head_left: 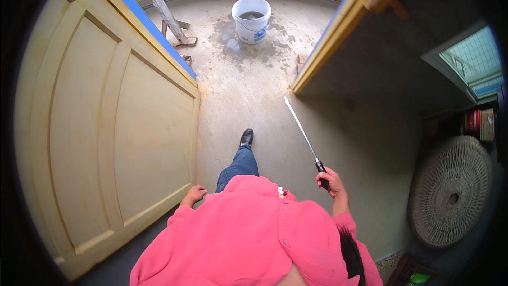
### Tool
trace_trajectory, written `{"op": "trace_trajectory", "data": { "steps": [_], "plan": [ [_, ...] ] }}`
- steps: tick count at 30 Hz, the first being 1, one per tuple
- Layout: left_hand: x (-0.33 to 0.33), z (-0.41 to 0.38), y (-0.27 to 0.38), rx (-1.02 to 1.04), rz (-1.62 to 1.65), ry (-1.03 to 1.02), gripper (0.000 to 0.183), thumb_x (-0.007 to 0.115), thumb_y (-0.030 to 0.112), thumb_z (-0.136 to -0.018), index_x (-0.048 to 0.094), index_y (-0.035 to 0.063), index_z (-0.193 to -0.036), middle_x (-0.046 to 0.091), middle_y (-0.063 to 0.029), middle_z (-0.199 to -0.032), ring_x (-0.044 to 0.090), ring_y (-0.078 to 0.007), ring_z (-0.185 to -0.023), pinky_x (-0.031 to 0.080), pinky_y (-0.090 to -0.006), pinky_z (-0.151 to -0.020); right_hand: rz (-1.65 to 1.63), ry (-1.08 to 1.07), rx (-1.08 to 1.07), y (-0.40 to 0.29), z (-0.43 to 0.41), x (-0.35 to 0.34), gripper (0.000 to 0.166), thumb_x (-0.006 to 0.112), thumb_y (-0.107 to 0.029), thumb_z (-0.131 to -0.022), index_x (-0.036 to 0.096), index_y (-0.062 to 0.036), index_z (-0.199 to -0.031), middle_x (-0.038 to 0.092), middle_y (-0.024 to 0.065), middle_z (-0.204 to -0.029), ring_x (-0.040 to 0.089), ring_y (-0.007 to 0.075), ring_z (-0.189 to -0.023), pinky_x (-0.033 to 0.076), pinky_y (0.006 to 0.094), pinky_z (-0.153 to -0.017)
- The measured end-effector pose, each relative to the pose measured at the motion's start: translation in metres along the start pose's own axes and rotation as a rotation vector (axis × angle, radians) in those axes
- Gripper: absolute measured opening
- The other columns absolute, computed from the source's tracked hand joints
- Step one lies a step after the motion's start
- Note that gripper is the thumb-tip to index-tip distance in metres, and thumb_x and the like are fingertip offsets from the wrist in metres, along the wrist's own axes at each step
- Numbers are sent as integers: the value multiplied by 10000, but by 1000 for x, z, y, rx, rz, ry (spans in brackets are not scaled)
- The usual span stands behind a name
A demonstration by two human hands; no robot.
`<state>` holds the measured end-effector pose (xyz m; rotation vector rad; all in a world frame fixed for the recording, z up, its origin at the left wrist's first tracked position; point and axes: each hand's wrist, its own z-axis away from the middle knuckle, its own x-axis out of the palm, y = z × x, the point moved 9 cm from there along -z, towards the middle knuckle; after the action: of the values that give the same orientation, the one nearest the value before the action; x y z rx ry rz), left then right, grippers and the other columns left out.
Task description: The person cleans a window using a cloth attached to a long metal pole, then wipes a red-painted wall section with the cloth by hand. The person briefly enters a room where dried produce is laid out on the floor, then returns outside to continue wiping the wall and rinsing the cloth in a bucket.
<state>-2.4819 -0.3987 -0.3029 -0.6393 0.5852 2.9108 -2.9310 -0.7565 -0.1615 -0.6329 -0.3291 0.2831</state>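
My right hand point(331, 180) is closed around the dark handle of a long flat-blade screwdriver point(302, 129). Its shiny metal shaft points forward over the concrete floor, towards the foot of the door frame. On the other side, my left hand point(195, 194) hangs beside my body near the lower edge of a cream panelled door point(139, 139). Its fingers are partly curled, and I see nothing in them. Beyond the doorway a white plastic bucket point(250, 33) with dark liquid inside stands upright on wet, spotted concrete.
The yellow door frame point(331, 47) rises ahead on the right. A wooden post point(160, 4) on a wooden foot stands beyond the door at left. A round woven wicker piece point(450, 194) is at the right wall, below a red container point(471, 121) and a box.
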Motion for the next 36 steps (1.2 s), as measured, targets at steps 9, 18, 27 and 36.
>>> {"op": "trace_trajectory", "data": {
  "steps": [9,18,27,36],
  "plan": [
    [-177,-143,71,38,23,263,359,607,332,-808,662,50,-1024,683,-145,-929,656,-265,-850,503,-372,-785,256,-112,-119,-172,-95,192,201,631,-161,-820,598,-11,-950,553,37,-613,509,108,-480,405,235,-467],
    [-290,-190,378,346,623,78,310,508,278,-951,580,60,-1159,643,-74,-1015,639,-145,-840,504,-273,-713,205,-375,-60,-314,-208,296,320,482,-294,-959,602,3,-947,574,64,-646,528,121,-480,419,229,-463],
    [-443,-225,648,667,973,14,421,466,310,-984,445,67,-1326,626,-76,-1110,632,-143,-878,494,-265,-759,404,-495,60,-446,-365,372,323,551,-313,-930,632,-8,-996,576,31,-669,547,123,-500,409,232,-478],
    [-641,-304,766,837,1258,289,439,409,243,-1000,335,26,-1375,630,-141,-1102,641,-187,-903,508,-312,-791,588,-598,77,-600,-496,477,304,572,-286,-922,646,-7,-1018,538,9,-632,538,106,-493,390,240,-452]
  ]
}}
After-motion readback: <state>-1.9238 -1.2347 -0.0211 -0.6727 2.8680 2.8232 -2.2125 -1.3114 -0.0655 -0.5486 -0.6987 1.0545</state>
